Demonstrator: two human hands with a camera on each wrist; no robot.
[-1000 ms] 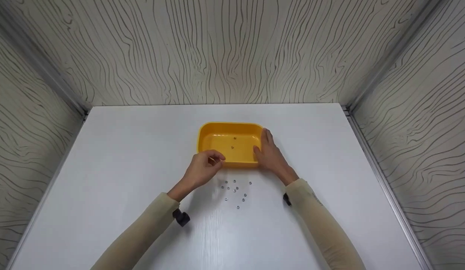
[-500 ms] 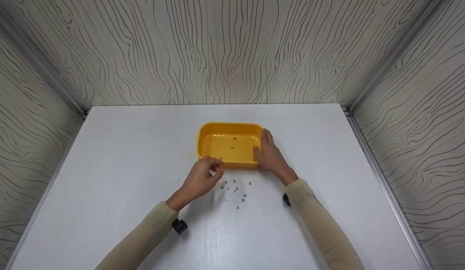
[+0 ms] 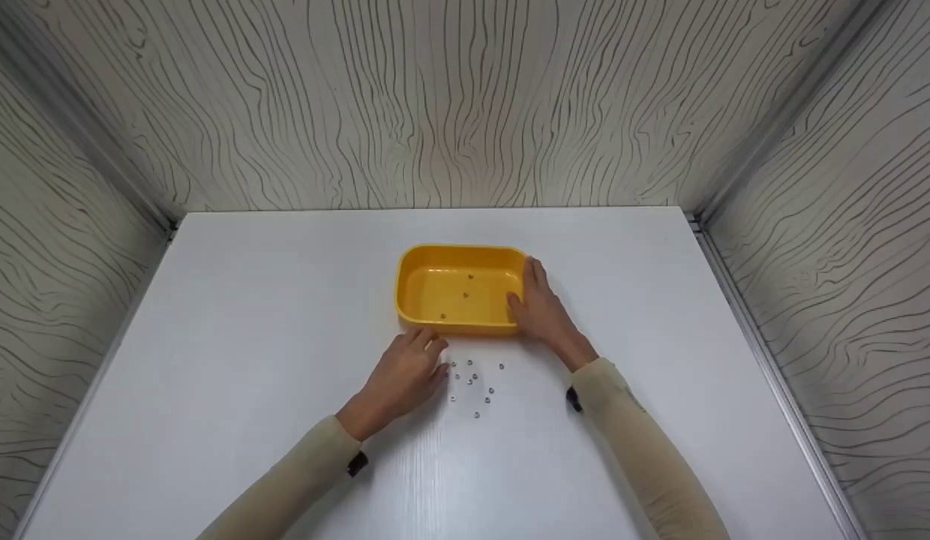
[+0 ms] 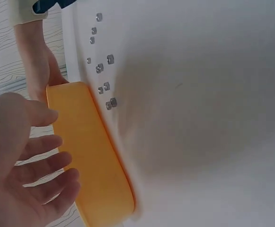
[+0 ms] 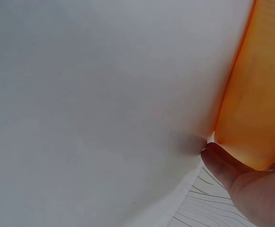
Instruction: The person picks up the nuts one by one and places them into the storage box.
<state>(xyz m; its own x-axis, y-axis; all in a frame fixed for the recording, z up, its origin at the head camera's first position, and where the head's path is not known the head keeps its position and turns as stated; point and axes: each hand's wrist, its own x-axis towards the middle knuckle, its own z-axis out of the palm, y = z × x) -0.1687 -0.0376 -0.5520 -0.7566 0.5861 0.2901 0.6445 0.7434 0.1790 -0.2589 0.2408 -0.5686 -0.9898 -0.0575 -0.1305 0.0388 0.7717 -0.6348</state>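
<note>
A yellow plastic bin (image 3: pixel 476 329) stands on the white table with 3 small metal nuts (image 3: pixel 466 295) on its floor. My right hand (image 3: pixel 544 311) grips its right wall, thumb over the rim inside and the other fingers along the outside. Just in front of the bin, my left hand (image 3: pixel 405 373) is beside several loose metal nuts (image 3: pixel 469 382) scattered on the table. Its fingers are loosely bent and apart; the left wrist view shows nothing between the thumb and fingers (image 4: pixel 42 146). The right wrist view catches the bin's outer wall (image 5: pixel 255 90) with fingertips near its bottom corner.
The white table (image 3: pixel 247 300) reaches back to a wood-grain patterned panel (image 3: pixel 435 105). Similar panels stand on the left and right, with metal strips along the edges. A dark wrist device (image 3: pixel 358 463) sits under the left sleeve.
My left hand has dropped a nut into the bin near its front left, then moved back off the rim toward the loose nuts, fingers spreading. The right hand stays on the bin.
</note>
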